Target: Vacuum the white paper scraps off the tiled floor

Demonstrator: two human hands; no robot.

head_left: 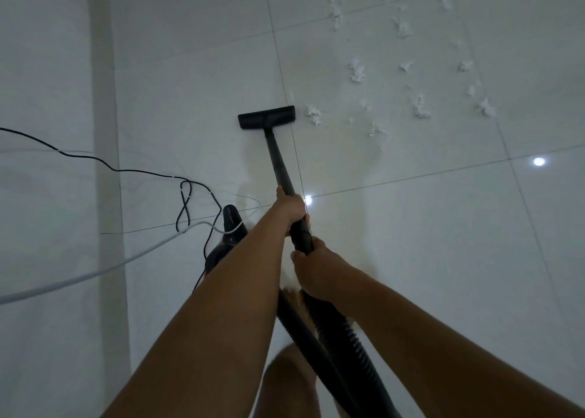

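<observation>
I hold a black vacuum wand (278,161) with both hands. My left hand (289,207) grips the tube higher up, and my right hand (311,267) grips it lower, where the ribbed hose (345,332) begins. The flat black floor nozzle (266,116) rests on the white tiled floor (411,228). Several white paper scraps lie to its right and beyond; the nearest scrap (313,114) sits just off the nozzle's right end, and others (421,106) spread toward the far right.
The black vacuum body (228,237) stands on the floor left of my arms. A black power cord (133,171) loops across the tiles at left, and a white cable (95,272) crosses below it. My bare leg (285,386) shows at the bottom.
</observation>
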